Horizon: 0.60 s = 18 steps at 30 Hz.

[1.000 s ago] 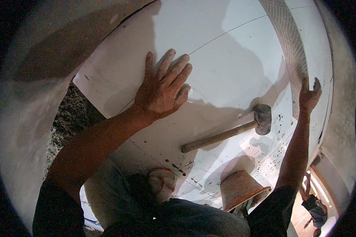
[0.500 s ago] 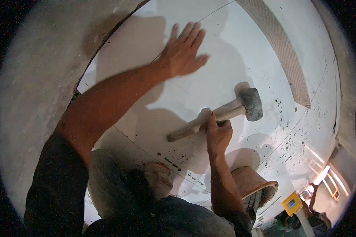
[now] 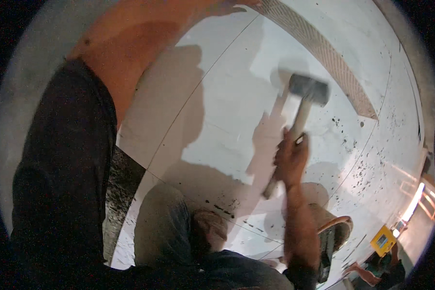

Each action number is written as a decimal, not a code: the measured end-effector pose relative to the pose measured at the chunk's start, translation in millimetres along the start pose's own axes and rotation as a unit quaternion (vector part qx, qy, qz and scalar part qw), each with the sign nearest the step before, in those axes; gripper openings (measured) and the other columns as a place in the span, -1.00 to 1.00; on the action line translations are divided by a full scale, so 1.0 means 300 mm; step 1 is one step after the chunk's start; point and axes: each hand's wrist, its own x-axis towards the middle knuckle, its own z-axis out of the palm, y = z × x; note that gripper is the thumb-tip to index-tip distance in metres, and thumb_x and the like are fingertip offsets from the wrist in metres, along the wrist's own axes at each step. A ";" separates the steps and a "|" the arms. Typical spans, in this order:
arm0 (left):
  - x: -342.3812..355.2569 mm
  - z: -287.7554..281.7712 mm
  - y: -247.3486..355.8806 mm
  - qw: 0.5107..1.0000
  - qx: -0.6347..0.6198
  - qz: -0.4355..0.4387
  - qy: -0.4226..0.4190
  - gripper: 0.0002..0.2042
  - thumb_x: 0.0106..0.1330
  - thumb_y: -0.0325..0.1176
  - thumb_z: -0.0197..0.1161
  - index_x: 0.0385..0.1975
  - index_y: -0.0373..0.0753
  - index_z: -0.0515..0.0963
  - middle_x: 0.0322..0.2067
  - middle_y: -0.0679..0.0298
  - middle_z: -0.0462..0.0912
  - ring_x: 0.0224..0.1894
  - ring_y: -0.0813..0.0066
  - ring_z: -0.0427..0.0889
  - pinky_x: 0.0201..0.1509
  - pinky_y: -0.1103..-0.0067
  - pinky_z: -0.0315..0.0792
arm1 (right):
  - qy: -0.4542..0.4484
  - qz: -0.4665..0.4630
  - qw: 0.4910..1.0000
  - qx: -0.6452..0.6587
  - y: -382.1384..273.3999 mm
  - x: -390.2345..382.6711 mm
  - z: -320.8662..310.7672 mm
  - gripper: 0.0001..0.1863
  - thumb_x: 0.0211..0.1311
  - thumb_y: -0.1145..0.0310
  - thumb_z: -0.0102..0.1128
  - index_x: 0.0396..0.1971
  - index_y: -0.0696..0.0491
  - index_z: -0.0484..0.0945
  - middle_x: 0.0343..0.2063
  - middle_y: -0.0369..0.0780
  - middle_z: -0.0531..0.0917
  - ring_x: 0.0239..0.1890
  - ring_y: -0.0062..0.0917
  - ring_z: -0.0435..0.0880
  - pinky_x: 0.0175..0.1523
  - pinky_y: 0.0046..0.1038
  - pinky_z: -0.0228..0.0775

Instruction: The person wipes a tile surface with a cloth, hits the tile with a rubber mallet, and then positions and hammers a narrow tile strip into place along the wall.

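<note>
Since half a second back, the right hand [image 3: 291, 162] has lifted the rubber mallet [image 3: 297, 116] off the white floor tile [image 3: 227, 125], fist closed round the handle. Handle runs up-right, head above the hand. Left hand's out of frame, can't tell.

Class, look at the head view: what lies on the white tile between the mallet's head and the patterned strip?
Nothing: the head view shows bare white tile between the mallet head and the patterned strip.

The mallet [image 3: 302, 104] is above the floor tiles [image 3: 217, 125] (bucket [image 3: 336, 232] below-right, patterned strip [image 3: 324, 53] beyond it).
</note>
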 end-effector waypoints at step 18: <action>-0.179 0.107 0.082 0.987 -0.128 -0.073 -0.068 -0.49 0.29 -0.14 0.16 0.21 -0.16 0.29 0.28 0.03 0.22 0.35 -0.04 0.11 0.36 0.00 -0.02 | 0.133 -0.358 0.906 -0.184 -0.497 0.388 0.054 -0.64 0.44 0.04 -0.09 -0.22 0.08 0.41 -0.65 -0.34 0.43 -0.64 -0.74 0.41 -0.60 -0.62 0.28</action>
